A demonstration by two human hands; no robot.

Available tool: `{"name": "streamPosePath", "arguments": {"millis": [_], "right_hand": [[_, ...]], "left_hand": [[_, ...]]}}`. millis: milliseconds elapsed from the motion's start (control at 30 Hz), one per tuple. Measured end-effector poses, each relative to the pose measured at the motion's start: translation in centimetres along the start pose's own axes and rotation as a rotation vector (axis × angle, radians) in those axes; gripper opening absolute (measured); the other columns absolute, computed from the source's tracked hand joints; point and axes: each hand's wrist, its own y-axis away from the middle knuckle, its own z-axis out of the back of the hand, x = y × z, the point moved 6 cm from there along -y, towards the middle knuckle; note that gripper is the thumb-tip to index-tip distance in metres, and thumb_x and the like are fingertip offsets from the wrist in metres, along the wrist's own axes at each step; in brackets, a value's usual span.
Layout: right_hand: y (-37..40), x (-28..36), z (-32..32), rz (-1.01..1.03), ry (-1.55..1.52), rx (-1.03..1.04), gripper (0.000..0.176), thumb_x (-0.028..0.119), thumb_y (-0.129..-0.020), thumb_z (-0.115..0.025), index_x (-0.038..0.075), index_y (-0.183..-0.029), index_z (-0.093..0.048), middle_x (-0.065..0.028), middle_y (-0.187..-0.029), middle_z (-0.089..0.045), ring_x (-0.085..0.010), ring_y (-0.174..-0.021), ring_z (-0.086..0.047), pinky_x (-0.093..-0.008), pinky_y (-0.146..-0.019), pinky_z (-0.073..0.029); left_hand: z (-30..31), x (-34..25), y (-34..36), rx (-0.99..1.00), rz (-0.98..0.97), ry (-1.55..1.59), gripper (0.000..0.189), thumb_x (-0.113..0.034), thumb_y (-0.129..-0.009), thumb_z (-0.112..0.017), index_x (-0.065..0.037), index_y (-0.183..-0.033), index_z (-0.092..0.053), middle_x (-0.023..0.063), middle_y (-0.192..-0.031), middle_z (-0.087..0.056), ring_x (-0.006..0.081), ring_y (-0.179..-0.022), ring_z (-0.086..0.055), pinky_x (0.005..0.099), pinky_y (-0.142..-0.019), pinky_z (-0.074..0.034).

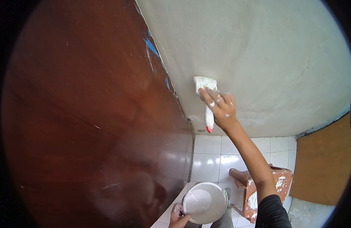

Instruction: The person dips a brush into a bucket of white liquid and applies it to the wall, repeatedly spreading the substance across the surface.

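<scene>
The person's right hand [222, 108] is raised to the pale wall [266, 57] and grips a brush [205, 85], with the fingers closed around the upper part of the handle and one finger lying along it toward the bristles. The brush stands nearly upright: its white, paint-loaded head is at the top and is pressed on the wall, and its red handle tip points down, below the hand. The brush head lies up and a little to the left of the hand, near the edge where the wall meets the dark wooden panel [88, 114] on the left; some blue marks [150, 47] run along that edge, higher up. Far below, the left hand [178, 217] is closed on the near-left rim of a bucket [223, 193], which holds white paint. The bucket is well apart from the brush, almost straight under it, so the left hand is the nearer one to the bucket. Under the arm there are white floor tiles [208, 159], a paint-stained stool [282, 178] just right of the bucket, and a brown board [324, 163] at the far right.
</scene>
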Motion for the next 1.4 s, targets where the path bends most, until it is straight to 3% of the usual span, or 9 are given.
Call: {"name": "streamPosePath", "arguments": {"millis": [200, 333, 533, 633, 767, 933, 1033, 1267, 1400], "right_hand": [[13.1, 1.1, -8.6, 0.044, -0.061, 0.409, 0.046, 0.012, -0.088, -0.055, 0.015, -0.133, -0.061, -0.0003, -0.123, -0.065, -0.0189, -0.099, -0.061, -0.0386, -0.086, -0.048], [17.2, 0.4, -10.4, -0.24, -0.272, 0.644, 0.051, 0.006, -0.083, -0.06, 0.014, -0.134, -0.06, -0.0032, -0.125, -0.064, -0.0224, -0.102, -0.061, -0.0393, -0.089, -0.049], [13.0, -0.2, 1.8, -0.812, -0.656, 0.374, 0.044, 0.012, -0.091, -0.068, 0.008, -0.134, -0.058, -0.0095, -0.121, -0.067, -0.0228, -0.101, -0.065, -0.0343, -0.089, -0.051], [11.1, -0.2, 9.1, -1.371, -1.097, 0.181, 0.044, 0.02, -0.097, -0.068, 0.0, -0.133, -0.055, -0.0097, -0.118, -0.066, -0.0161, -0.1, -0.065, -0.0282, -0.086, -0.051], [6.2, 0.7, 20.1, -1.605, -1.288, 0.019, 0.042, 0.015, -0.095, -0.07, -0.003, -0.13, -0.055, -0.0087, -0.118, -0.064, -0.0125, -0.107, -0.06, -0.0268, -0.092, -0.049], [3.4, 0.7, 27.7, -1.552, -1.351, -0.121, 0.032, 0.01, -0.094, -0.071, -0.001, -0.122, -0.058, -0.0079, -0.116, -0.064, -0.0122, -0.103, -0.061, -0.0275, -0.091, -0.05], [2.3, 0.6, 29.4, -1.453, -1.218, -0.094, 0.029, 0.008, -0.094, -0.07, -0.002, -0.12, -0.06, -0.0078, -0.112, -0.065, -0.0101, -0.097, -0.061, -0.0248, -0.084, -0.051], [-0.1, -2.2, 33.1, -1.239, -0.811, 0.31, 0.028, 0.014, -0.089, -0.075, -0.003, -0.11, -0.069, -0.011, -0.098, -0.073, -0.0102, -0.083, -0.066, -0.0273, -0.073, -0.052], [-0.4, -3.5, 34.3, -1.188, -0.536, 0.593, 0.03, 0.027, -0.089, -0.074, 0.003, -0.108, -0.072, -0.016, -0.089, -0.074, -0.0221, -0.073, -0.071, -0.0316, -0.069, -0.053]], "left_hand": [[-0.6, -0.4, -0.3, -0.013, 0.086, 0.148, 0.044, 0.006, -0.082, -0.06, -0.003, -0.124, -0.05, 0.0097, -0.119, -0.058, 0.0216, -0.114, -0.055, 0.0356, -0.095, -0.046], [-1.4, -2.4, 0.6, -0.081, 0.072, 0.198, 0.041, 0.006, -0.082, -0.059, -0.002, -0.121, -0.051, 0.01, -0.119, -0.058, 0.0206, -0.112, -0.056, 0.0352, -0.094, -0.046], [-4.9, -13.5, 2.1, 0.001, 0.061, -0.036, 0.033, 0.004, -0.081, -0.058, -0.001, -0.113, -0.053, 0.0072, -0.109, -0.057, 0.0176, -0.102, -0.055, 0.0321, -0.09, -0.046], [-5.4, -14.0, 0.9, -0.075, 0.022, 0.036, 0.026, 0.007, -0.08, -0.062, -0.005, -0.098, -0.047, 0.005, -0.092, -0.054, 0.0138, -0.083, -0.058, 0.0292, -0.071, -0.051], [-9.2, -20.2, 1.6, -0.064, -0.014, 0.106, 0.029, 0.008, -0.082, -0.067, -0.008, -0.093, -0.046, 0.001, -0.085, -0.051, 0.007, -0.072, -0.051, 0.0237, -0.062, -0.044], [-11.3, -24.8, 0.4, 0.079, -0.105, 0.036, 0.03, 0.01, -0.083, -0.065, -0.006, -0.102, -0.049, 0.0056, -0.098, -0.059, 0.0109, -0.092, -0.06, 0.0274, -0.083, -0.051], [-12.8, -27.8, -2.0, 0.14, -0.251, 0.018, 0.034, 0.003, -0.083, -0.072, -0.009, -0.097, -0.044, -0.0026, -0.086, -0.047, 0.0035, -0.076, -0.044, 0.0209, -0.065, -0.039], [-19.0, -30.7, -1.1, 0.266, -0.29, -0.025, 0.036, 0.007, -0.087, -0.07, -0.006, -0.103, -0.042, 0.0009, -0.094, -0.051, 0.0046, -0.084, -0.053, 0.0208, -0.072, -0.047], [-22.2, -30.2, 0.2, 0.292, -0.288, 0.007, 0.039, 0.006, -0.086, -0.072, -0.006, -0.105, -0.04, 0.0023, -0.093, -0.052, 0.0048, -0.083, -0.056, 0.0206, -0.07, -0.051]]}}
